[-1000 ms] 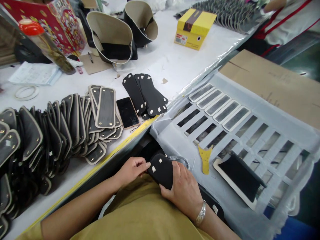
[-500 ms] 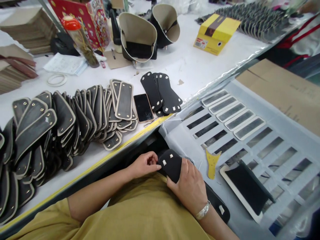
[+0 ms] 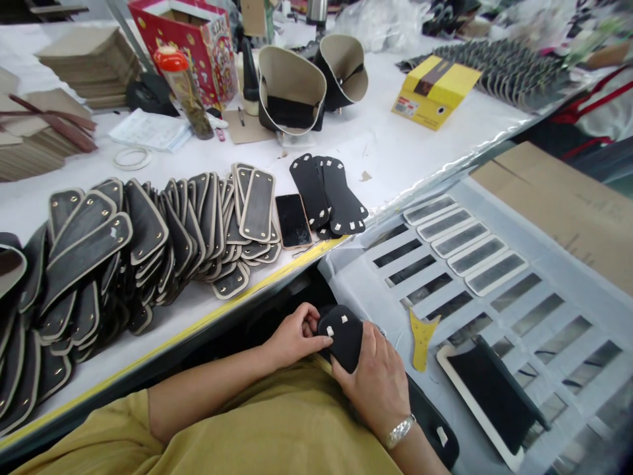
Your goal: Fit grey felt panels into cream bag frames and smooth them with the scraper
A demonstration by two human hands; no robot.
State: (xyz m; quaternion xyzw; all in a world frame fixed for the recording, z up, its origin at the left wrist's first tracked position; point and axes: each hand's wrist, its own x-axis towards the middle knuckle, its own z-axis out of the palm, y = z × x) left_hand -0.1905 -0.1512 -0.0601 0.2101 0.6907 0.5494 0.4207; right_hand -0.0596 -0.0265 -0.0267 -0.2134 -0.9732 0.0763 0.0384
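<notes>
My right hand (image 3: 378, 376), with a bracelet at the wrist, is wrapped round a long black panel (image 3: 346, 344) with rounded ends and small white tabs. The panel's far end shows beyond my right forearm, with another white tab on it. My left hand (image 3: 301, 335) is at the panel's left edge, its fingers curled and its thumb pressed on the edge beside a white tab (image 3: 330, 332). What its curled fingertips touch beneath the edge is hidden.
Many dark panels with pale edging (image 3: 182, 227) are piled on the table, beside a phone (image 3: 293, 221) and several black panels (image 3: 341, 194). To the right, a slotted grey crate (image 3: 395, 310) bears pale-edged strips (image 3: 467, 244), a yellow piece (image 3: 421, 340) and a black folded piece (image 3: 489, 389).
The view has tilted up a little, so the whole scene sits slightly lower and to the right. My left thumb has come closer to the white tab. My right hand keeps its hold.
</notes>
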